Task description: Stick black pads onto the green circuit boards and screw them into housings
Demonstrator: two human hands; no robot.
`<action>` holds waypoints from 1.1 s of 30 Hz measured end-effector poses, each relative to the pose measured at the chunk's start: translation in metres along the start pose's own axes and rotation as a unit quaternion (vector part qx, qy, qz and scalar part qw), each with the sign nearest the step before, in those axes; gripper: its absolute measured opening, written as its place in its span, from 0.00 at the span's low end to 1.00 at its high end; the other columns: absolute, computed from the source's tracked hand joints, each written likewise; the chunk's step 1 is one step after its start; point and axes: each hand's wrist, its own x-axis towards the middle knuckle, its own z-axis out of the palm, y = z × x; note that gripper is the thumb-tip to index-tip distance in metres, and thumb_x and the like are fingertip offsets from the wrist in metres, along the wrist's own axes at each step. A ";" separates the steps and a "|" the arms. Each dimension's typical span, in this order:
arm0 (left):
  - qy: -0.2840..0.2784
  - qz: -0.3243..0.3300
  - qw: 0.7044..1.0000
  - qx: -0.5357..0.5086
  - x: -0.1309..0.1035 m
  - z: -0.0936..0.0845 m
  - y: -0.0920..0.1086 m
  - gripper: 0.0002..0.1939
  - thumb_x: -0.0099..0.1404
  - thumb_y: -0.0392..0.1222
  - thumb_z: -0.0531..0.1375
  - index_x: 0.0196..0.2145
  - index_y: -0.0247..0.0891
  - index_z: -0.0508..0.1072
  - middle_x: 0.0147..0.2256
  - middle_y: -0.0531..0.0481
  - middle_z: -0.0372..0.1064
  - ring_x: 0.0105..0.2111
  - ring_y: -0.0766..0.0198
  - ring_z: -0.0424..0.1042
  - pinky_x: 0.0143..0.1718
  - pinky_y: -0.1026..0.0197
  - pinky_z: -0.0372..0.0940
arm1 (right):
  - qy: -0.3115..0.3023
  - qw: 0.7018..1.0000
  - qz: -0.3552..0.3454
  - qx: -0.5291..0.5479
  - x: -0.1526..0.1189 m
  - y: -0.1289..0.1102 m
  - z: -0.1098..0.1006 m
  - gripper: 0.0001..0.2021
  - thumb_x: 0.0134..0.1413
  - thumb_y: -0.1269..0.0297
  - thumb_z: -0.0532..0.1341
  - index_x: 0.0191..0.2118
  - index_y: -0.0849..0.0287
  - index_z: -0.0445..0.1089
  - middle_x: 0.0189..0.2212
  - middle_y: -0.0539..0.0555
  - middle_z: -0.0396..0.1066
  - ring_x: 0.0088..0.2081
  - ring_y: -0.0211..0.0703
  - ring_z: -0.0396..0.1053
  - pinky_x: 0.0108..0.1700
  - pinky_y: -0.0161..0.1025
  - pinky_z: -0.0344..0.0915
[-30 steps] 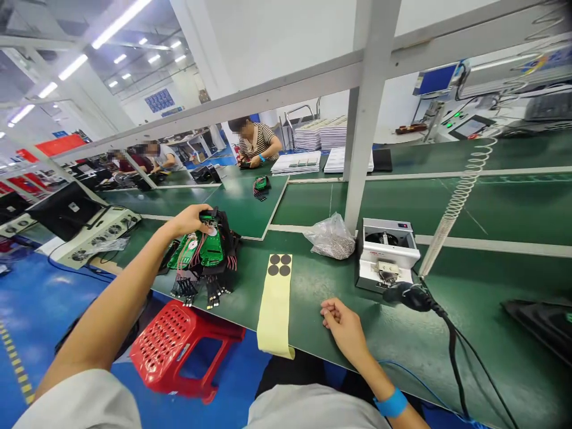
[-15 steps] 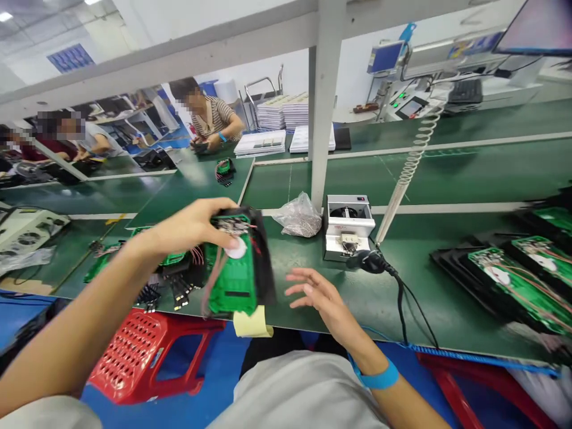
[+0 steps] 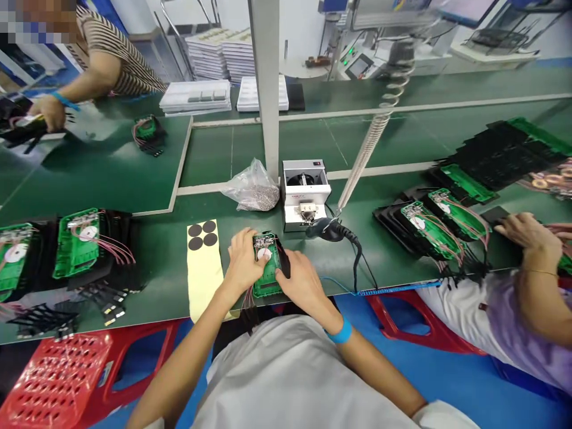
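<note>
While a long green bench (image 3: 393,280) fills most of the view, a white post (image 3: 266,89) rises from its middle and a coiled cable (image 3: 375,134) slants down on the right. At the far left another person's hand (image 3: 47,112) works over dark parts, and at the right edge a co-worker's hand (image 3: 527,232) rests beside a row of green boards on black trays (image 3: 431,229). More green boards with red wires (image 3: 78,241) lie at the left near edge, above a red stool (image 3: 53,381). A yellow backing strip (image 3: 203,268) with four dark round pads lies just left of centre. Behind it sit a clear bag of small parts (image 3: 250,190) and a white feeder box (image 3: 304,193), with a black electric screwdriver (image 3: 328,229) lying just in front of the box. On the near edge, at centre, lies a green circuit board (image 3: 267,265) on its black backing. The left hand (image 3: 241,262) grips its left side, fingers curled over the top edge; the right hand (image 3: 301,283) clasps its right side, thumb against the black rim.
</note>
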 end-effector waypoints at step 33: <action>0.092 0.069 0.992 -0.056 -0.055 0.037 -0.024 0.30 0.79 0.48 0.55 0.73 0.42 0.57 0.77 0.38 0.53 0.78 0.52 0.55 0.80 0.37 0.57 | 0.043 0.981 -0.102 -0.160 0.049 -0.017 0.015 0.22 0.70 0.53 0.59 0.64 0.57 0.65 0.58 0.61 0.73 0.58 0.58 0.71 0.62 0.56 0.72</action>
